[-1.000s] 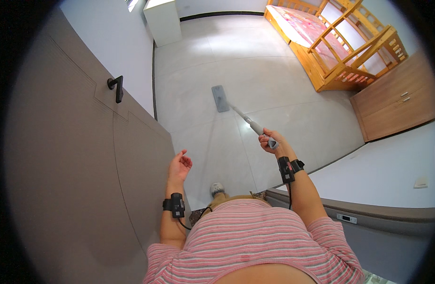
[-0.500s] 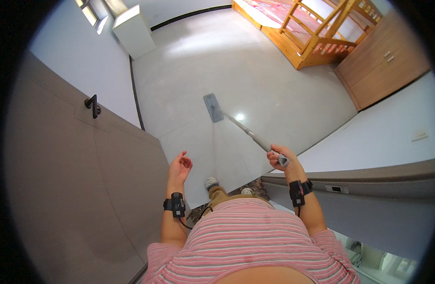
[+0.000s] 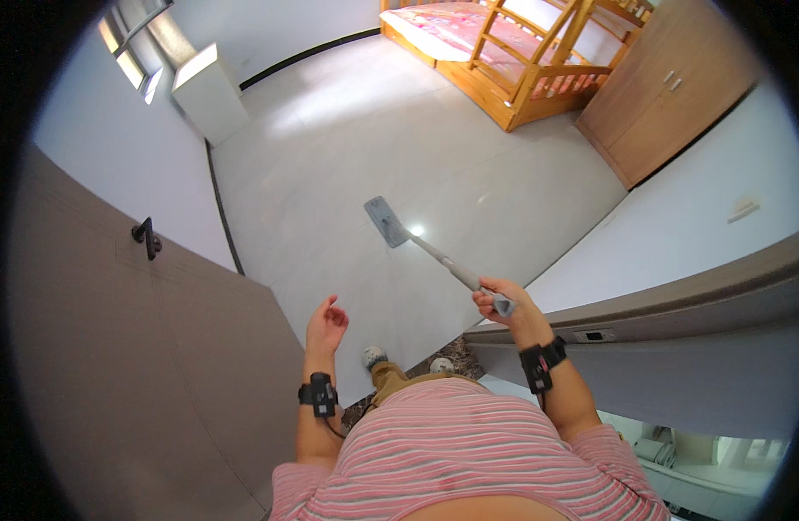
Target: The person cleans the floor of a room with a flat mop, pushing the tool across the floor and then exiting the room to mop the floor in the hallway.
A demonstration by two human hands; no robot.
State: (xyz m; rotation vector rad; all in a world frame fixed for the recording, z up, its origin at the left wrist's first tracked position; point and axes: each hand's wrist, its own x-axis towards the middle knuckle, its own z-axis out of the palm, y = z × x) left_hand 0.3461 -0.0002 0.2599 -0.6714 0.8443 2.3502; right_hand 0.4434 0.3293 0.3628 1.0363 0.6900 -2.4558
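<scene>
A flat mop (image 3: 447,263) with a grey pole slants from my right side out to the floor ahead. Its grey rectangular head (image 3: 386,222) lies against the pale tiles. Near the top end of the pole, my right hand (image 3: 502,300) is wrapped around it, and the pole's end sticks out below the fingers. My left hand (image 3: 328,323) hangs in the air with loosely curled, parted fingers and nothing in it. Beside it, but not touched, is the brown door (image 3: 148,347). A black device is strapped to each wrist.
The open door with its black handle (image 3: 147,239) stands on the left, and a brown door frame (image 3: 660,300) on the right. Farther off are a white cabinet (image 3: 210,95), a wooden bunk bed (image 3: 512,100) with a ladder and a wooden wardrobe (image 3: 656,91). A dark threshold (image 3: 458,356) lies by my feet.
The room has shifted left in view as my head turned. The mop head sits slightly lower and further left in the picture, still on the floor. My right hand keeps its grip.
</scene>
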